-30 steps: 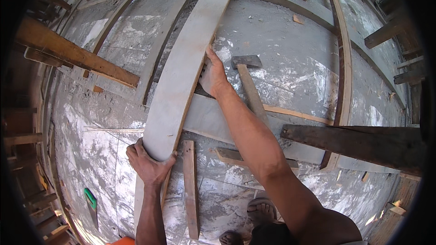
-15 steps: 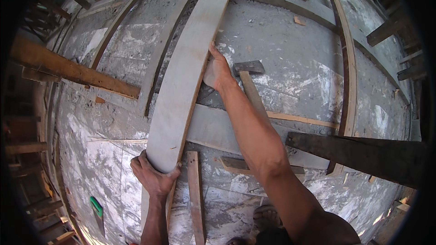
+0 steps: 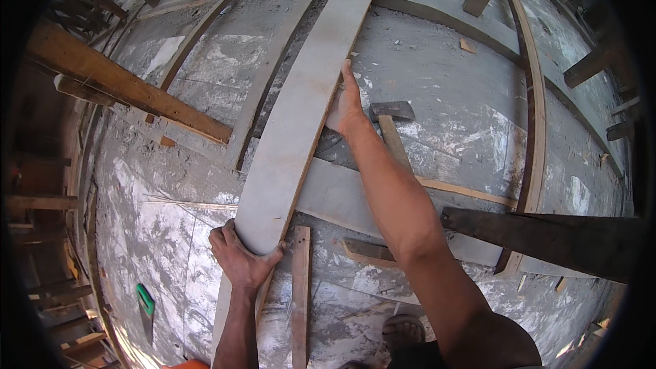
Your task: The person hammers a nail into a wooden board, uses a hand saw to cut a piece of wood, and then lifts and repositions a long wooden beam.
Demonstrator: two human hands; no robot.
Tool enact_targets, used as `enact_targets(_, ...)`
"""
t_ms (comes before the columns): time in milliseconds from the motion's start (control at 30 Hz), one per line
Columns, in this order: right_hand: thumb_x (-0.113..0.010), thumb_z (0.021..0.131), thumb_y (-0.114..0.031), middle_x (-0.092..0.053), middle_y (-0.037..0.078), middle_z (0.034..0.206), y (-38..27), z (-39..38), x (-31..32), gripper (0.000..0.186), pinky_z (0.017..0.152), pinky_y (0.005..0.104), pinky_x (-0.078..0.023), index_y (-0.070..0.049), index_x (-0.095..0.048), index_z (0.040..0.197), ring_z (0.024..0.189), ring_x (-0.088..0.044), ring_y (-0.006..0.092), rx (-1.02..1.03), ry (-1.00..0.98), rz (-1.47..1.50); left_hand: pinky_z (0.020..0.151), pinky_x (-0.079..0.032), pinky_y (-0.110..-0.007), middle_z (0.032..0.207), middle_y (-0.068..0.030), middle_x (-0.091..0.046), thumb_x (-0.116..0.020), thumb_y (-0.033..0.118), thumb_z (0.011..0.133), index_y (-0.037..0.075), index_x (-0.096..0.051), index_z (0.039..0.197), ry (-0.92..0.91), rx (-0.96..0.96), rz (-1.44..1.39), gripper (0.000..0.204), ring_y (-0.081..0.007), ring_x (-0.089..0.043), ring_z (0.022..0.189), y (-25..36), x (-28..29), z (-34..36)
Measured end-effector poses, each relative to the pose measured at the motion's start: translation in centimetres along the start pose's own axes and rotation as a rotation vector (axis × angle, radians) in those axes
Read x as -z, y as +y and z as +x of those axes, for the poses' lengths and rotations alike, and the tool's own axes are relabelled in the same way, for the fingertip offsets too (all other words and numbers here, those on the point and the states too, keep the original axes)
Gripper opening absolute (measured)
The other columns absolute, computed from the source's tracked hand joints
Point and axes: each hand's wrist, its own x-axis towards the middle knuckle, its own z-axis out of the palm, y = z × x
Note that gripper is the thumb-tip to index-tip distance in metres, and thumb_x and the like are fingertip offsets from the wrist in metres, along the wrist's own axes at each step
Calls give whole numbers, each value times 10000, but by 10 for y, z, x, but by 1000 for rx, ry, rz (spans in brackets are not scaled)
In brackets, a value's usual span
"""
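Note:
A long, grey-faced wooden plank [image 3: 301, 109] runs from the middle foreground up to the far edge of the view. My left hand [image 3: 244, 260] grips its near end, with the fingers at the left corner and the thumb at the right one. Farther up, my right hand [image 3: 347, 106] clasps the plank's right edge; the thumb points up along the edge, and the other fingers are partly hidden by the board. Beneath the plank, another grey board [image 3: 335, 195] lies crosswise. Just right of my right hand is a hammer [image 3: 392, 111] with a dark head and wooden handle.
A green-handled handsaw [image 3: 145, 299] lies on the floor at lower left. Timber posts jut in from the left [image 3: 130, 89] and right [image 3: 540, 232]. A narrow batten [image 3: 301, 294] and a short wood block [image 3: 369, 251] lie near my feet. Framing boards [image 3: 534, 116] stretch across the dusty floor.
The whole scene has shifted slightly right in the view. Both hands keep their places on the plank. An orange object now peeks in at the bottom edge.

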Motion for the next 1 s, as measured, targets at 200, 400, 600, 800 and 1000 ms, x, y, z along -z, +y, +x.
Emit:
enact_targets(200,-624,877,-752,-460,175,1546,-2,5,3,980,1162,576,-372,-119,-350,1574,1412,-461,380,18,-54,-24,1032,-374,-504,1190,-165,-413,-900,509,498,-2,-484,1331,-61,28,36,1062,-336,-416,1163,0,3,5)
enact_targets(400,-591,895,-759,-465,179,1538,2,17,11,965,1144,586,-394,-102,-365,1564,1401,-471,377,24,-68,-42,1031,-404,-488,1175,-167,-427,-906,488,528,-28,-503,1326,-47,36,85,1032,-335,-440,1159,4,5,3)
enact_targets(600,-517,921,-781,-467,189,1534,8,1,-5,965,1144,573,-398,-92,-350,1576,1390,-480,377,65,-45,-85,1052,-411,-505,1207,-182,-423,-908,463,539,-42,-489,1343,-53,74,108,1037,-353,-437,1189,6,6,-1)
enact_targets(800,-493,905,-817,-504,187,1517,10,12,6,971,1137,585,-408,-96,-410,1550,1381,-499,379,94,-20,-108,1077,-388,-515,1225,-190,-408,-900,445,558,-26,-457,1363,-63,60,132,1033,-366,-412,1214,7,2,-1)
enact_targets(1000,-381,909,-855,-514,159,1532,19,33,11,1011,1177,528,-388,-97,-385,1579,1375,-516,367,39,-202,60,1072,-318,-554,1244,-185,-379,-889,484,543,-29,-445,1392,5,8,205,1087,-354,-363,1223,11,-7,2)
